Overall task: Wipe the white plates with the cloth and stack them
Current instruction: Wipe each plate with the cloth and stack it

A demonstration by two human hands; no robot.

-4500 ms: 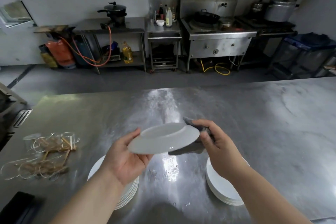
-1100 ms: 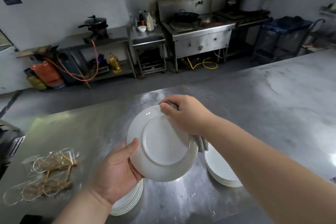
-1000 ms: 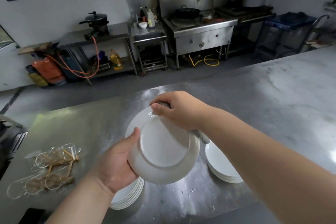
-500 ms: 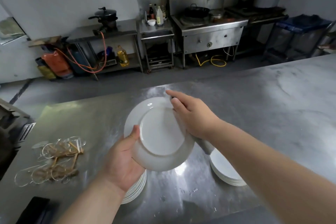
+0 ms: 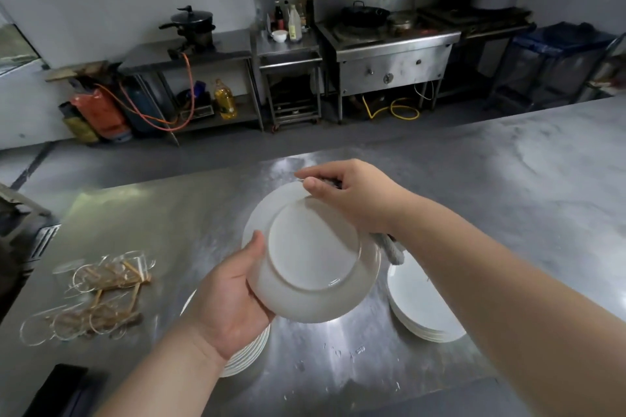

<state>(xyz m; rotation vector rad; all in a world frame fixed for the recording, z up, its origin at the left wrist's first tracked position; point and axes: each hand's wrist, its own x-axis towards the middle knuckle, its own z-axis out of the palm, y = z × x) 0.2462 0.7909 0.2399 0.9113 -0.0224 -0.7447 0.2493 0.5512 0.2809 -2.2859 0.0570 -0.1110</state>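
- The brushed stainless-steel table (image 5: 508, 186) fills the near half of the room; everything for this job sits at its near edge, in front of the person.
- Two piles rest on it: a right-hand stack of white plates (image 5: 418, 310) at about 4 o'clock from the work, and a left-hand stack of white plates (image 5: 249, 357) at 7 o'clock, mostly hidden under the forearm.
- A round white ceramic plate (image 5: 315, 261) is held in the air between the piles, tilted, with its underside and foot ring facing the person.
- The left hand (image 5: 230, 298) grips this plate at the 8 o'clock rim, thumb on the underside, fingers behind.
- The right hand (image 5: 352, 195) is curled around the grey cloth (image 5: 391, 249) at the plate's 1 o'clock rim; a tail of cloth hangs below the wrist.
- I judge the underside and rim are being wiped. To do it well, I would run the cloth round the whole rim and into the foot-ring groove, turning the plate with the left hand.
- A firm grip matters: the plate may be slick.
- Then it should be set squarely on a pile.
- Which pile is the wiped one I cannot tell.
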